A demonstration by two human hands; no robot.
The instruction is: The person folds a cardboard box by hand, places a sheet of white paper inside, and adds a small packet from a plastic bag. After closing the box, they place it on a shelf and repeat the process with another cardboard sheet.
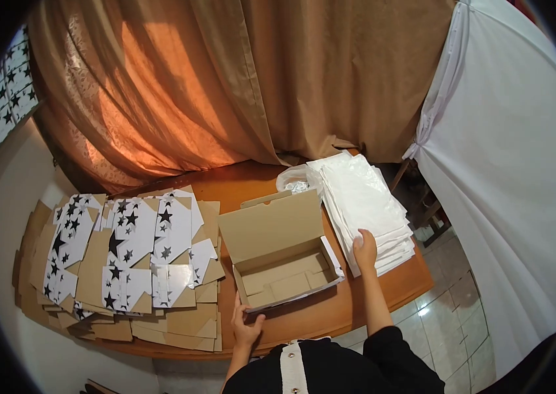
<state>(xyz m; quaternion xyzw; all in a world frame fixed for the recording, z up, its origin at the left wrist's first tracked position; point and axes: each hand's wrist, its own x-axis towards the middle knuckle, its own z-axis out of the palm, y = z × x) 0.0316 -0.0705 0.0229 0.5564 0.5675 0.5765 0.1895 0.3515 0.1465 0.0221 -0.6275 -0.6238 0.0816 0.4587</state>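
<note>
An open cardboard box [288,270] stands on the wooden table in front of me, its lid raised at the back and its inside bare brown. My left hand [246,325] is at the box's front left corner, fingers against its side and thumb apart, not closed round it. To the right of the box lies a stack of white sheets or bags [363,197]. My right hand [365,251] rests at the front part of that stack; whether its fingers pinch a sheet is too small to tell.
Flat cardboard pieces [127,249], some white with black stars, are piled on the left of the table [284,328]. A clear plastic bag [296,180] lies behind the box. Brown curtains [330,72] hang behind, and a white cloth [501,164] hangs at the right.
</note>
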